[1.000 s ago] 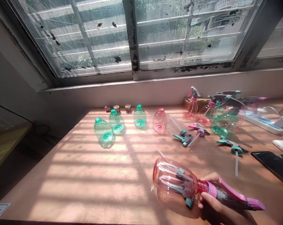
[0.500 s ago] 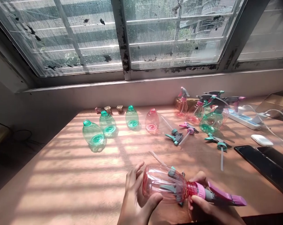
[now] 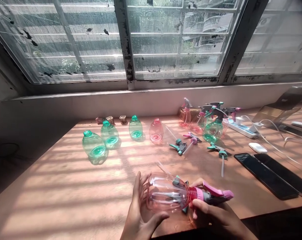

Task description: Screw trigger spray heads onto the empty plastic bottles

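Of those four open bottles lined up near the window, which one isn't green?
The pink bottle at the right end of the row. The other three bottles are green, and all four stand without a spray top.

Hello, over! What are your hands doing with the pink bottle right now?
Left hand cups pink spray bottle. Right hand grips its pink trigger head. Loose teal trigger head behind it.

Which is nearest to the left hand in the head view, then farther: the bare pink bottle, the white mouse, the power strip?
From the left hand:
1. Bare pink bottle, standing ahead, mid-table.
2. White mouse, far right, beside the phones.
3. Power strip, right rear, near the wall.
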The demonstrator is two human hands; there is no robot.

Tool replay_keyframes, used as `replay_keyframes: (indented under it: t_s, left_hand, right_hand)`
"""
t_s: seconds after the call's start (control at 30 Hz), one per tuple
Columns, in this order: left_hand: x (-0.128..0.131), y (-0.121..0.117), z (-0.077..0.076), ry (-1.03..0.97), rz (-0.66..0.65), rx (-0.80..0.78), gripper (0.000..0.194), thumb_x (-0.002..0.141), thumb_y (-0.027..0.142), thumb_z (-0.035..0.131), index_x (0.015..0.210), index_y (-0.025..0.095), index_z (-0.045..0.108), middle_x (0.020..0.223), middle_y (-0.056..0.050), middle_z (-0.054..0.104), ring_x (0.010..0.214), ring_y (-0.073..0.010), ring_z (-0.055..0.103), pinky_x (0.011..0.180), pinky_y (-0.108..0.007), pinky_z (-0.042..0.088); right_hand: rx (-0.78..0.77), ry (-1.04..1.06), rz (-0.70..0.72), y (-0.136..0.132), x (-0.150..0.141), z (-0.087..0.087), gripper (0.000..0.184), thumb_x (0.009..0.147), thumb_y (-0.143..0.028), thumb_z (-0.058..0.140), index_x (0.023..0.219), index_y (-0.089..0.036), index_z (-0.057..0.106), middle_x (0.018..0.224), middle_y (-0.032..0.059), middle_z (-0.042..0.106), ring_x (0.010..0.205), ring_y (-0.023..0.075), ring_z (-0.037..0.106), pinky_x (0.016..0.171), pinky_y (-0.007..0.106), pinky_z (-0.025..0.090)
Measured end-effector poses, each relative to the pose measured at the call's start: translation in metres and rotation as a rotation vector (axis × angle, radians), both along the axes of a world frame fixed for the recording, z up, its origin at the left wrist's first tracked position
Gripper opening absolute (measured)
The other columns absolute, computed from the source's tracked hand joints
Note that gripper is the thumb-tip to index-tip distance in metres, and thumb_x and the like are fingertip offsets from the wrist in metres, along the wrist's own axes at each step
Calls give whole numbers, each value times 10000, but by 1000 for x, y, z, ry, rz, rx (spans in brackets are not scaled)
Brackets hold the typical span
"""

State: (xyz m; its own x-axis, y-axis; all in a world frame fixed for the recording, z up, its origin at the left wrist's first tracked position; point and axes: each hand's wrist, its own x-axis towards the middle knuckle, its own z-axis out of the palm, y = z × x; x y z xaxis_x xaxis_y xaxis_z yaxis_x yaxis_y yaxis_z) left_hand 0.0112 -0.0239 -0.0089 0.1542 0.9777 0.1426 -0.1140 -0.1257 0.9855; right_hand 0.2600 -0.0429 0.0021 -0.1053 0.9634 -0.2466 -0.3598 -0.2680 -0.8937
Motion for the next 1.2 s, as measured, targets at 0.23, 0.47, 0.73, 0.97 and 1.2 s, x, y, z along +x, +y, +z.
replay_keyframes:
  t_s: [0.23, 0.47, 0.73, 0.97, 1.2]
  left_hand:
    - [-1, 2, 1, 268, 9, 129, 640, 991, 461, 656, 1574, 506, 396, 1713, 49, 382, 1567, -312, 377, 1308, -506, 273]
    - [0, 1, 5, 219, -17, 25, 1035, 820, 528, 847, 1652, 414, 242, 1703, -19, 412, 1568, -315, 374, 1308, -458, 287]
    - [-1, 3, 10, 290, 13, 128, 691, 968, 466, 690, 1594, 434, 399, 1690, 11, 428, 1559, -322, 389, 1304, -489, 295]
    - [-4, 6, 2, 254, 11, 20, 987, 776, 558, 870, 1613, 350, 391, 1725, -56, 362, 1598, -376, 285, 1320, -537, 220]
    - [0, 1, -4, 285, 41, 123, 783, 976, 484, 684, 1627, 496, 250, 1703, 36, 408, 1574, -292, 359, 1298, -474, 309]
  right_hand:
    - [10, -75, 2, 3, 3, -3, 429, 766, -579, 880, 773, -163, 776, 651, 40, 766, 610, 193, 662, 621, 323, 476]
    - [154, -216, 51, 1, 3, 0, 337, 831, -495, 845, 997, -233, 714, 705, 7, 769, 696, 227, 694, 713, 351, 506]
    - [88, -158, 52, 0, 6, -3, 366, 828, -530, 827, 979, -215, 715, 718, 27, 782, 774, 268, 724, 784, 384, 514]
    - [155, -300, 100, 0, 7, -1, 323, 859, -468, 819, 1002, -235, 648, 703, -10, 772, 661, 210, 710, 653, 324, 533]
    - [143, -259, 98, 0, 7, 7, 366, 870, -522, 783, 1053, -237, 642, 754, -2, 778, 719, 235, 724, 688, 341, 538]
